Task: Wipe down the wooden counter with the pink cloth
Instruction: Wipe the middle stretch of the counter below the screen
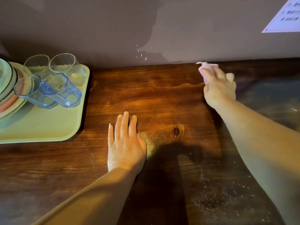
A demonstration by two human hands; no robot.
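My right hand (pixel 218 86) is curled around the pink cloth (pixel 204 69) and presses it on the counter (pixel 162 98) at the far edge, where the wood meets the wall (pixel 113 30); I think it is there to clean the seam. Most of the cloth is hidden under the fingers, only a bunched part shows beyond them. My left hand (pixel 125 143) lies flat with straight fingers, holding nothing, probably to support my body while I reach. Left of this hand stands a tray (pixel 48 127) with glasses (pixel 65 69) and plates (pixel 9 95), so a wipe to that side must stop at its rim. Between the two hands the wood is open. Near my right forearm I see pale specks (pixel 211 200), so this part seems not yet wiped.
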